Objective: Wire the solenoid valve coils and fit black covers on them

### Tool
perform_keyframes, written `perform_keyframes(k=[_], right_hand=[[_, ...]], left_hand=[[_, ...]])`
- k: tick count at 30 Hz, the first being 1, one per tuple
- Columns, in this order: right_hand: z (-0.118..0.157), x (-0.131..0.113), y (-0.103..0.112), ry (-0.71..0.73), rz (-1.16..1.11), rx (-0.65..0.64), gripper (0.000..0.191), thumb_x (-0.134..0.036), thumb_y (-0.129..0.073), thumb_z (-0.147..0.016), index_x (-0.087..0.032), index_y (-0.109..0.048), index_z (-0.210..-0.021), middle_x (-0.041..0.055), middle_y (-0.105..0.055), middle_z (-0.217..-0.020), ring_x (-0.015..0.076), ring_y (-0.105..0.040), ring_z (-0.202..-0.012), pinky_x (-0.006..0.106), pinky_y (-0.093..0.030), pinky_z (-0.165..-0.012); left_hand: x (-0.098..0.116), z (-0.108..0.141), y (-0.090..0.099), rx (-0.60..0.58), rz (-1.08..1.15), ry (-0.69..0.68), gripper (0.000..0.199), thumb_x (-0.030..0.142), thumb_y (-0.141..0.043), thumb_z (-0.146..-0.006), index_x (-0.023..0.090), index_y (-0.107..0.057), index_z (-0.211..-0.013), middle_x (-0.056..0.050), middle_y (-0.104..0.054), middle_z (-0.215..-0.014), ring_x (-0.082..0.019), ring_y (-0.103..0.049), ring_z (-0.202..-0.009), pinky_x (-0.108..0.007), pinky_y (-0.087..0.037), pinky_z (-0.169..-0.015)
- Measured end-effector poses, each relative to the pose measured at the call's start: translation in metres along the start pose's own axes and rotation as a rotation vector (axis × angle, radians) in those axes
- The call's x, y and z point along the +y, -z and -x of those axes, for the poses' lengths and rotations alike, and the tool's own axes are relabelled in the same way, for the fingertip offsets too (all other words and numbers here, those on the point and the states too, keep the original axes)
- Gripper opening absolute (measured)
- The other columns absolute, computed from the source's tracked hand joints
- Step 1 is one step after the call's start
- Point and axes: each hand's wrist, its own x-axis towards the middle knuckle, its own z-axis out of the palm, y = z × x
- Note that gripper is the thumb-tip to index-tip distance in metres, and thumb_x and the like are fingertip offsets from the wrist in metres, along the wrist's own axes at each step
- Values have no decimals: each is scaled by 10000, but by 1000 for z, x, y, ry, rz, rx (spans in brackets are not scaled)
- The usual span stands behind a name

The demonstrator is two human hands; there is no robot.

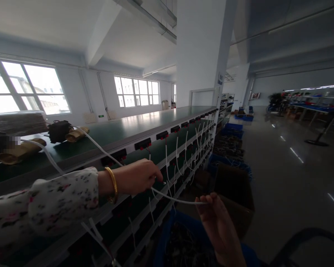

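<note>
Along the side of the green worktop, we have one white cable running between our two hands. It comes down from the brass part joined to the black box, crosses the edge, goes behind our left hand, and comes out again in a soft, sagging curve. From the left fingers it lies to the right and a bit lower, with its long way going across us. Its far end is at our right hand, pinched in nearly closed fingers. Our left fingers are curled in narrow around the cable, but we cannot tell how tight they are. The left hand is nearer to the row of black clips with red bits. Our left arm reaches in almost flat from the left, with the back of the hand up. Our right hand comes up from below, fingers pointing up, over near the blue bin.
</note>
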Motion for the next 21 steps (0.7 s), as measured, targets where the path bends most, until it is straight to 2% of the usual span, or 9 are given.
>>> perform_keyframes(k=[3,5,8,12,21], right_hand=[[9,3,-35,-61,121,-103,178,-275,-781,-670,-190,-683,-793,-4,-666,-642,136,-645,-673,264,-526,-694],[16,8,-57,-61,223,-151,180,-296,-766,-685,-165,-672,-765,8,-660,-628,133,-633,-634,251,-514,-659],[21,16,-78,-13,328,-149,208,-329,-760,-682,-159,-654,-733,1,-647,-602,124,-620,-593,235,-499,-624],[23,18,-88,39,409,-142,229,-359,-739,-693,-158,-644,-750,-7,-631,-591,127,-613,-584,233,-485,-609],[20,17,-92,72,464,-162,212,-351,-714,-705,-162,-640,-764,-31,-569,-540,104,-538,-526,243,-466,-592]], left_hand=[[6,-4,6,-98,237,134,433,103,-424,-724,145,-619,-1108,2,-622,-684,-116,-537,-568,-208,-412,-537],[12,-5,10,-104,335,215,435,110,-447,-707,120,-610,-1110,6,-593,-682,-104,-501,-560,-207,-394,-537],[20,-6,14,-76,449,297,389,140,-475,-709,97,-622,-1066,23,-536,-635,-92,-451,-550,-209,-379,-555],[25,-5,14,-84,517,313,357,182,-496,-716,107,-627,-1040,32,-513,-620,-93,-433,-550,-220,-379,-570],[28,-4,14,-81,590,306,329,171,-504,-699,110,-635,-996,7,-569,-679,-107,-466,-582,-235,-385,-588]])
